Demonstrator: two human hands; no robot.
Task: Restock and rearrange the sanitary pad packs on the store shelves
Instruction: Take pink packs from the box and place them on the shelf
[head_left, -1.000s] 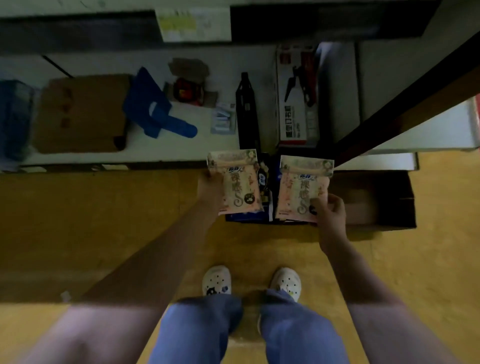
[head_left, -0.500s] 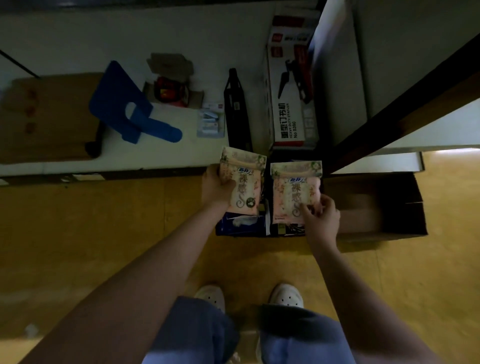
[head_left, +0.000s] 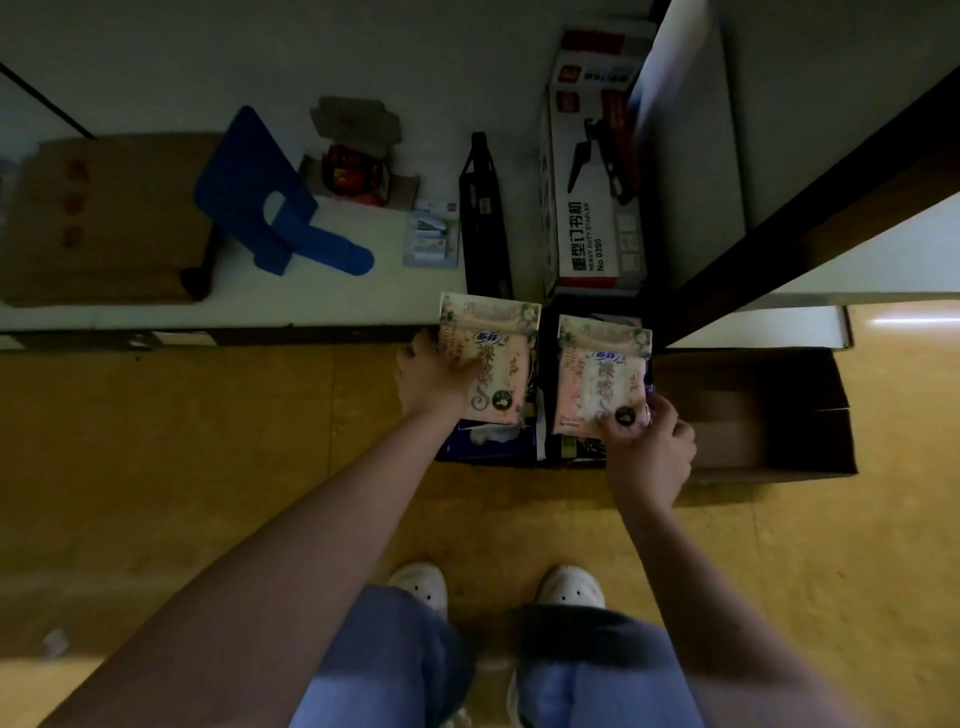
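Observation:
Two pale pink sanitary pad packs with floral print are held side by side over a cardboard box on the floor. My left hand (head_left: 431, 382) grips the left pack (head_left: 493, 358) at its left edge. My right hand (head_left: 652, 441) pinches the right pack (head_left: 597, 379) at its lower right corner. Under them, in the left end of the open cardboard box (head_left: 753, 415), lie more packs, a dark blue one (head_left: 488, 441) among them. The box's right end looks bare.
A low white shelf (head_left: 311, 301) carries a blue plastic bookend (head_left: 270, 208), a brown carton (head_left: 98, 218), a black stapler (head_left: 483, 213), a small stationery pack (head_left: 431, 239) and a boxed heavy-duty stapler (head_left: 592, 171). A dark shelf upright (head_left: 779, 208) runs diagonally at right. The floor is yellow.
The view has dipped and moved closer to the shelf. Both hands keep hold of their packs, now a little nearer the shelf edge and each other.

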